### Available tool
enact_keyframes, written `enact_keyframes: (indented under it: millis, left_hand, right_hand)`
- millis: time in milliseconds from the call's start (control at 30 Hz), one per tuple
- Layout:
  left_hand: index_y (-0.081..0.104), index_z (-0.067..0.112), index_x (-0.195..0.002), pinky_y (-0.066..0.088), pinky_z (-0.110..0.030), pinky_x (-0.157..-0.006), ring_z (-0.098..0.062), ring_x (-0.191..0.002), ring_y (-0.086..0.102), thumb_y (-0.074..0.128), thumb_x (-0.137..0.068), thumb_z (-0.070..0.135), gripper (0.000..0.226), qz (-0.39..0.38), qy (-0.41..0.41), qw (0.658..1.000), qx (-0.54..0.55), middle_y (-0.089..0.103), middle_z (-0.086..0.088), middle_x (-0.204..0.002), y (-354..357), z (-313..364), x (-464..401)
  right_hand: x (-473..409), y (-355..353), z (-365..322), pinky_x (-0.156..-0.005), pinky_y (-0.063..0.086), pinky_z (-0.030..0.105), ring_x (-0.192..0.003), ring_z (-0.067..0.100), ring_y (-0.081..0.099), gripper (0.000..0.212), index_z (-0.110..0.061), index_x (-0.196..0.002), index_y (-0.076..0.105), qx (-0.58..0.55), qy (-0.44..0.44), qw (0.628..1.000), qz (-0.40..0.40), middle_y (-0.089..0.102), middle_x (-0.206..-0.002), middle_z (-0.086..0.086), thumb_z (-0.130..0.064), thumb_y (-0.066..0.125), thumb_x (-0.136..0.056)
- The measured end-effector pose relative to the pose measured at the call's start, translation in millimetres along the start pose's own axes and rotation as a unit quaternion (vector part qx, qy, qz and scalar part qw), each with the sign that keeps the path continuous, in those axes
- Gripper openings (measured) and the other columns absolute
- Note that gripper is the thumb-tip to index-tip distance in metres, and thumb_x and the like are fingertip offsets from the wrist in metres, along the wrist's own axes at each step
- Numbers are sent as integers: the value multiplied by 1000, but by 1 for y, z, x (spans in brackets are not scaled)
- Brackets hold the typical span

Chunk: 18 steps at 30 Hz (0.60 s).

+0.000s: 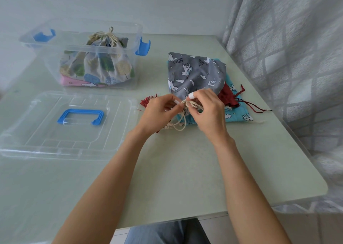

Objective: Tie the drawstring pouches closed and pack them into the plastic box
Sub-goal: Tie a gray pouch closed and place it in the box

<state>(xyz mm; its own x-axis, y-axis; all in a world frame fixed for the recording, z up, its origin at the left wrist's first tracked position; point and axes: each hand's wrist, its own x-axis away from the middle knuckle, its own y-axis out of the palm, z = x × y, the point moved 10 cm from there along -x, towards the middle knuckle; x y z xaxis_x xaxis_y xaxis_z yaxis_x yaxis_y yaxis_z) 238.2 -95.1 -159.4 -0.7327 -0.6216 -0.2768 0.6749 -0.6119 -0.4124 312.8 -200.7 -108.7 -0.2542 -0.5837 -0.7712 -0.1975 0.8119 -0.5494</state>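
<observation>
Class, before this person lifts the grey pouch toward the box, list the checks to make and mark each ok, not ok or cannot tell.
1. Both hands, left hand and right hand, on the cream cord: ok.
2. Knot finished on the grey pouch: cannot tell.
3. Plastic box open: ok.
4. Lid out of the way, lying beside the box: ok.
5. Room above the tree-print pouch: cannot tell.

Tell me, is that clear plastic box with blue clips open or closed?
Open. The clear plastic box with blue clips has no cover on; its clear lid with a blue handle lies flat on the table in front of it.
</observation>
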Motion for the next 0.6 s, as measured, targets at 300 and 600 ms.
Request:
enact_keyframes:
  millis: [300, 600]
  left_hand:
    - [62, 23, -113, 51, -30, -88, -12, -97, 64, 52, -93, 20, 23, -75, 33, 991, 111, 69, -5, -105, 6, 12, 7]
    - [65, 25, -95, 48, -19, -78, 2, -79, 61, 55, -92, 12, 16, -50, 4, 993, 104, 68, 5, -88, -2, 8, 6]
  right_hand:
    - [3, -4, 1, -72, 43, 16, -75, 17, 55, 10, 1, -80, 64, -90, -2, 996, 12, 64, -78, 6, -5, 72, -77]
    - [3, -5, -4, -66, 48, 27, -72, 23, 57, 10, 2, -75, 62, -101, -21, 995, -1, 63, -76, 9, -2, 70, -78]
